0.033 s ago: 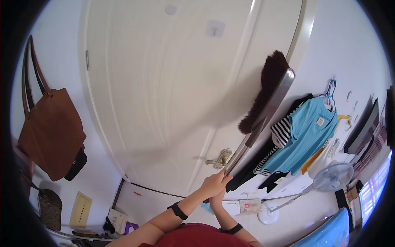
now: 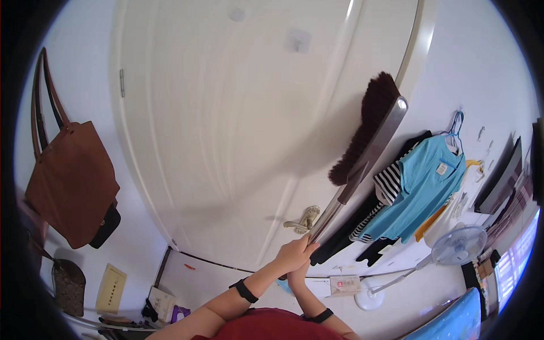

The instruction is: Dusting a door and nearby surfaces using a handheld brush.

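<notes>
A long-handled broom [image 2: 371,133] is raised high against the white door [image 2: 226,130], its dark bristle head [image 2: 365,136] pressed on or just beside the door's right edge, well above the brass door handle [image 2: 303,221], and its metal pole [image 2: 331,212] slanting down past that handle to the hands. The left hand [image 2: 292,255] has its fingers wrapped tight round the lower end of the pole just below and right of the door handle; the right hand [image 2: 299,277] sits directly under it, also closed on the pole, though its fingers are partly hidden by the left hand. Both wrists carry dark bands. To the right of the door handle, clothes hang on the wall: a light blue T-shirt [image 2: 428,181] on a hanger, a striped top [image 2: 388,187] and dark garments beside it, with a standing fan [image 2: 462,246] lower down. Far to the left of the door handle hangs a brown bag [image 2: 71,181]. With both hands grouped at the very end of the pole, the head looks hard to steer; a slip sideways could likely sweep the bristles into the hanging clothes, and the pole runs close enough to the door handle to knock it.
</notes>
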Demonstrator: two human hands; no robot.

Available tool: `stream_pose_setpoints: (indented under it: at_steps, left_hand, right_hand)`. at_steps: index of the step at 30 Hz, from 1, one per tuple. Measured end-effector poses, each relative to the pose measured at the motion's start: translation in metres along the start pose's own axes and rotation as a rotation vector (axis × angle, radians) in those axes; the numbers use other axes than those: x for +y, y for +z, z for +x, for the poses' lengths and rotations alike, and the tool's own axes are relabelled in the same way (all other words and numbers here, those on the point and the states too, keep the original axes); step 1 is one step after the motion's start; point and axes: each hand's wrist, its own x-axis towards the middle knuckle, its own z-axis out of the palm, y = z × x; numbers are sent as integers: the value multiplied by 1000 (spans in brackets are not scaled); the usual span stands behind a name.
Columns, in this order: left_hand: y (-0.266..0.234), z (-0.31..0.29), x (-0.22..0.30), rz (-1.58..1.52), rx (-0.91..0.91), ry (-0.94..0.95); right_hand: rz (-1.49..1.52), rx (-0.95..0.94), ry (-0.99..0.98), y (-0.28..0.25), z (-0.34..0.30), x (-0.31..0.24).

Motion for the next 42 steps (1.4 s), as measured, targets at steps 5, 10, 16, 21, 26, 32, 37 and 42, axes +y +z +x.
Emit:
stream_pose_setpoints:
  at_steps: [5, 10, 16, 21, 26, 32, 37, 42]
  left_hand:
    - [-35, -22, -18, 68, 32, -3]
    - [-92, -62, -44, 10, 277, -96]
    - [-140, -86, -126, -285, 483, -52]
    - [-155, -86, -137, -638, 624, -13]
    - [-122, -63, -121, -939, 685, -4]
    - [-33, -7, -77, -1073, 554, 145]
    - [51, 26, -28, -1003, 323, 260]
    - [80, 41, -18, -729, 125, 200]
  right_hand:
    - [-41, -48, -49, 45, -14, -9]
    - [28, -297, 57, 108, -33, -33]
    - [220, -385, 63, 178, -58, -36]
    - [-212, -593, 7, 179, -39, -65]
    - [-529, -659, -8, 144, -15, -64]
    - [-717, -537, 40, 45, 24, -53]
    - [-699, -225, 90, -42, 35, -7]
    - [-239, 57, 43, -64, 32, 8]
